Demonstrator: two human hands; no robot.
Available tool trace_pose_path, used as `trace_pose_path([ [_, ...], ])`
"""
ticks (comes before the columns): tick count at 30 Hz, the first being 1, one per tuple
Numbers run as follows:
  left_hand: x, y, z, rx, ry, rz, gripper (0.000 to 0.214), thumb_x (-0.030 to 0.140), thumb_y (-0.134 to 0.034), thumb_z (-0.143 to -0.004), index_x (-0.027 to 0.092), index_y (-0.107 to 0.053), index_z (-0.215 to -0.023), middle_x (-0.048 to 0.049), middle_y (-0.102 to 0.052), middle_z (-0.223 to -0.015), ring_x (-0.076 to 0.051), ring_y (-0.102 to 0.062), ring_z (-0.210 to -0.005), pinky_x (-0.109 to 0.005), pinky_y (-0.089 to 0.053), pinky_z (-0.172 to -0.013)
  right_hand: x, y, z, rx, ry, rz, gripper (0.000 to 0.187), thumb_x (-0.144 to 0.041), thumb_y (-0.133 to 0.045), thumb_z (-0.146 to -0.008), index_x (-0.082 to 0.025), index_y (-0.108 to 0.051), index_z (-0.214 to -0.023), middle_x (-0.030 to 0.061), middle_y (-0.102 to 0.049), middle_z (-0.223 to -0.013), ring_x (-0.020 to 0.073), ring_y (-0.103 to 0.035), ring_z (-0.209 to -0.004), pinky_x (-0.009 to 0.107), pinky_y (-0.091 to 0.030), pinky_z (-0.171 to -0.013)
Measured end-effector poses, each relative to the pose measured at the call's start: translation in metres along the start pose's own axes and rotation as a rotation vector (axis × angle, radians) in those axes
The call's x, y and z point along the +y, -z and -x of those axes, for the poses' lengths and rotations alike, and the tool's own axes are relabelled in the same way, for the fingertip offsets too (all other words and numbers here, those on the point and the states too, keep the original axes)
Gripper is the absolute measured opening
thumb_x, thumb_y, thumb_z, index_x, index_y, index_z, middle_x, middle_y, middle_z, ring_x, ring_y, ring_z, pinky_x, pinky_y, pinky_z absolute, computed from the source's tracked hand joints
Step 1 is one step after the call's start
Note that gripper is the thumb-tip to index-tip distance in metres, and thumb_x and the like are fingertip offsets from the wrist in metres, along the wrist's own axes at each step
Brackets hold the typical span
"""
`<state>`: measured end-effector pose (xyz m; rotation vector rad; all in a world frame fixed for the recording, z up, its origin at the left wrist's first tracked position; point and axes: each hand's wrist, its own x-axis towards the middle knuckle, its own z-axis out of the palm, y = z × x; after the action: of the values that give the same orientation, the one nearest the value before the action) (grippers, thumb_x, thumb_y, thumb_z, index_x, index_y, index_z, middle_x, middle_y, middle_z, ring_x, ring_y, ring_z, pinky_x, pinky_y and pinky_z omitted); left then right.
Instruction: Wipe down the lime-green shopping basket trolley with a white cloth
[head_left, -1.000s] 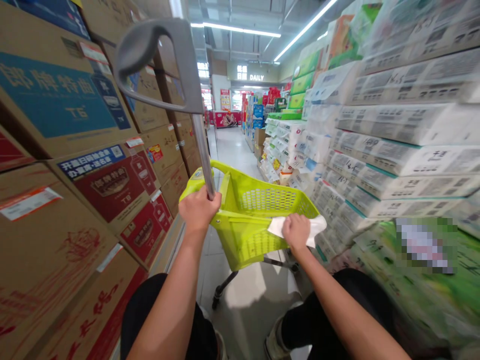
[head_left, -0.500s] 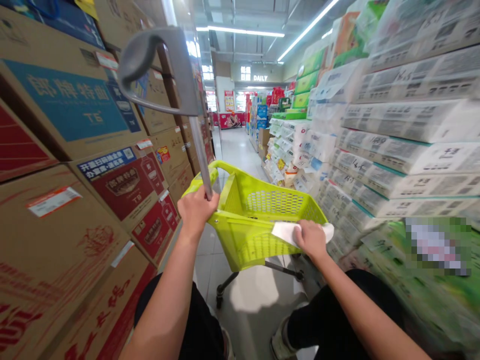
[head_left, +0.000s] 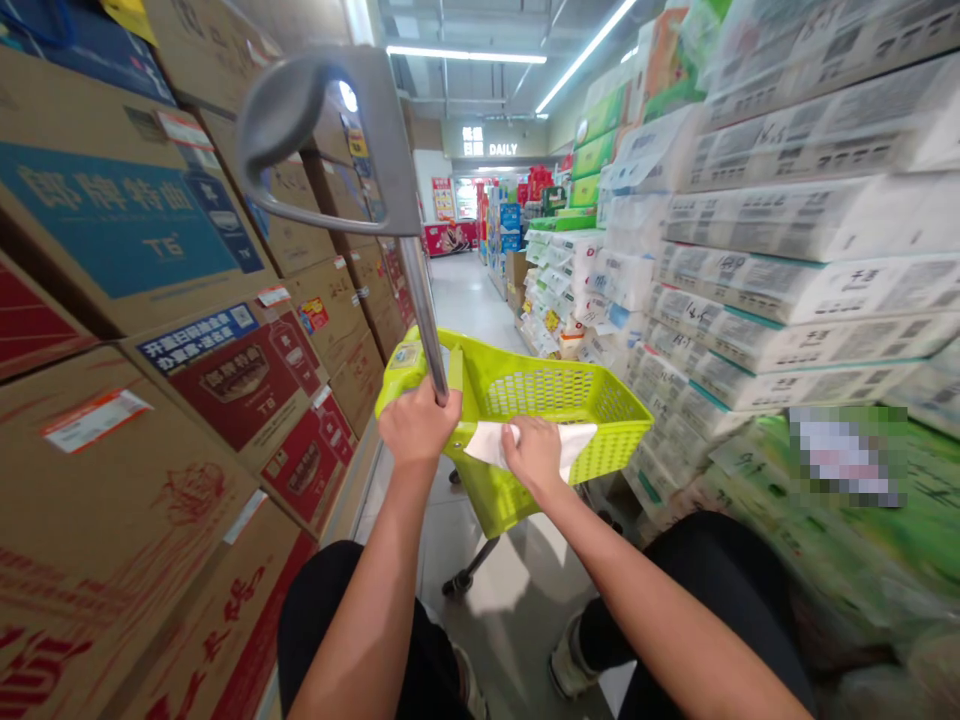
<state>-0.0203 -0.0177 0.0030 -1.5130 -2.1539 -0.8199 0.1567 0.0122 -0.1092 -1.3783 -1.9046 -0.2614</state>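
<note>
My left hand is wrapped round the metal pole of the grey handle of a lime-green wheeled shopping basket. My right hand presses a white cloth against the basket's near rim, close beside my left hand. The basket's inside looks empty as far as it shows. My knees in dark shorts show at the bottom.
Stacked cardboard boxes wall the left side of a narrow aisle. Wrapped white tissue packs are piled high on the right, green packs lower down. The tiled floor runs ahead to more displays under a "DAILY" sign.
My right hand has slid the white cloth leftward along the basket's rim, from the right part to next to my left hand. The basket has turned a little to the right.
</note>
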Motion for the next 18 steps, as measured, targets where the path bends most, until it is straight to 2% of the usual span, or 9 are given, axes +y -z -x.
trace_pose_path([
  [1, -0.003, 0.0, -0.001, 0.0, -0.003, -0.002, 0.04, 0.047, -0.042, -0.086, 0.02, -0.072, -0.084, -0.0129, -0.068, -0.075, -0.028, -0.065, -0.076, -0.035, -0.041, -0.069, -0.004, 0.0, 0.001, -0.016, 0.03, -0.001, 0.036, -0.042, -0.037, -0.099, -0.019, -0.062, -0.086, 0.0074, -0.067, -0.082, 0.0226, -0.056, -0.083, 0.034, -0.029, -0.078],
  [3, -0.012, -0.001, -0.004, 0.002, -0.011, -0.007, 0.041, 0.048, -0.042, -0.085, 0.02, -0.071, -0.083, -0.0119, -0.068, -0.075, -0.027, -0.065, -0.076, -0.034, -0.04, -0.068, 0.01, 0.002, 0.006, -0.061, 0.082, 0.024, 0.036, -0.043, -0.037, -0.099, -0.019, -0.061, -0.087, 0.0075, -0.066, -0.083, 0.0226, -0.055, -0.083, 0.034, -0.03, -0.078],
  [5, -0.022, -0.001, -0.008, 0.01, -0.021, -0.013, 0.04, 0.049, -0.043, -0.084, 0.021, -0.071, -0.082, -0.0106, -0.069, -0.074, -0.026, -0.065, -0.075, -0.032, -0.039, -0.066, 0.046, 0.008, 0.013, -0.094, 0.083, 0.081, 0.036, -0.044, -0.037, -0.098, -0.018, -0.06, -0.09, 0.0083, -0.065, -0.083, 0.0228, -0.054, -0.082, 0.034, -0.03, -0.079],
  [9, -0.034, -0.004, -0.013, 0.049, -0.027, -0.021, 0.04, 0.048, -0.043, -0.084, 0.021, -0.071, -0.082, -0.0098, -0.069, -0.074, -0.026, -0.065, -0.075, -0.032, -0.039, -0.065, 0.139, 0.026, 0.024, -0.116, -0.039, 0.264, 0.038, -0.043, -0.036, -0.097, -0.015, -0.06, -0.087, 0.0114, -0.064, -0.081, 0.024, -0.054, -0.081, 0.034, -0.03, -0.078],
  [11, -0.031, -0.006, -0.012, 0.069, -0.016, -0.02, 0.039, 0.048, -0.043, -0.085, 0.021, -0.071, -0.082, -0.0101, -0.068, -0.074, -0.026, -0.065, -0.075, -0.032, -0.04, -0.065, 0.167, 0.031, 0.024, -0.122, -0.132, 0.336, 0.039, -0.041, -0.035, -0.096, -0.014, -0.061, -0.085, 0.0131, -0.065, -0.08, 0.0243, -0.054, -0.079, 0.034, -0.031, -0.076],
  [12, -0.028, -0.007, -0.011, 0.075, -0.009, -0.018, 0.039, 0.047, -0.044, -0.085, 0.02, -0.071, -0.081, -0.0104, -0.068, -0.074, -0.026, -0.065, -0.075, -0.032, -0.04, -0.065, 0.171, 0.031, 0.022, -0.114, -0.188, 0.356, 0.041, -0.041, -0.034, -0.096, -0.014, -0.062, -0.084, 0.014, -0.065, -0.08, 0.0245, -0.055, -0.078, 0.035, -0.031, -0.076],
  [13, -0.024, -0.008, -0.009, 0.08, -0.002, -0.017, 0.038, 0.047, -0.044, -0.084, 0.02, -0.071, -0.081, -0.0107, -0.068, -0.073, -0.026, -0.065, -0.075, -0.032, -0.04, -0.066, 0.167, 0.03, 0.019, -0.101, -0.239, 0.361, 0.043, -0.041, -0.034, -0.097, -0.013, -0.063, -0.083, 0.0149, -0.066, -0.079, 0.025, -0.056, -0.078, 0.035, -0.032, -0.076],
  [15, -0.013, -0.01, -0.006, 0.087, 0.004, -0.01, 0.036, 0.046, -0.046, -0.084, 0.02, -0.07, -0.079, -0.0112, -0.068, -0.072, -0.027, -0.065, -0.075, -0.033, -0.04, -0.066, 0.138, 0.023, 0.011, -0.073, -0.282, 0.315, 0.045, -0.041, -0.034, -0.097, -0.013, -0.065, -0.083, 0.0158, -0.067, -0.08, 0.0263, -0.057, -0.08, 0.037, -0.034, -0.079],
  [18, 0.001, -0.012, -0.003, 0.094, -0.004, 0.004, 0.034, 0.044, -0.047, -0.085, 0.02, -0.07, -0.08, -0.0114, -0.068, -0.072, -0.026, -0.065, -0.074, -0.033, -0.04, -0.067, 0.06, 0.01, 0.002, -0.052, -0.159, 0.12, 0.042, -0.042, -0.037, -0.097, -0.013, -0.067, -0.093, 0.0156, -0.069, -0.092, 0.028, -0.059, -0.091, 0.04, -0.037, -0.088],
])
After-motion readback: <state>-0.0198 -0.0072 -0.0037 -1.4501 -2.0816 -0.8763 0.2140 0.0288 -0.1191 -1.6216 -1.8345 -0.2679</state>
